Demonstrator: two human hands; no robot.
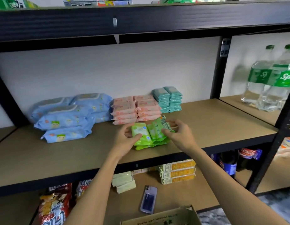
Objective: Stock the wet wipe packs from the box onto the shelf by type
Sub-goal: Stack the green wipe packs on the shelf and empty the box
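Observation:
A bunch of green wet wipe packs (pixel 150 135) sits on the brown middle shelf (pixel 214 120), just in front of the pink stacks. My left hand (pixel 124 142) grips the left side of the green packs, thumb on top. My right hand (pixel 180 135) grips their right side, where one pack tilts upward. Behind lie large blue packs (pixel 68 116) at left, two stacks of pink packs (pixel 134 109) in the middle and two stacks of teal packs (pixel 168 99) to the right. The cardboard box (pixel 162 216) shows at the bottom edge.
Two clear soda bottles (pixel 269 78) stand in the bay to the right, past a black upright post (pixel 220 65). The lower shelf holds a phone (pixel 148 199), yellow boxes (pixel 177 172), pale packs (pixel 123 181), snack bags (pixel 55 207) and dark cola bottles (pixel 228 164).

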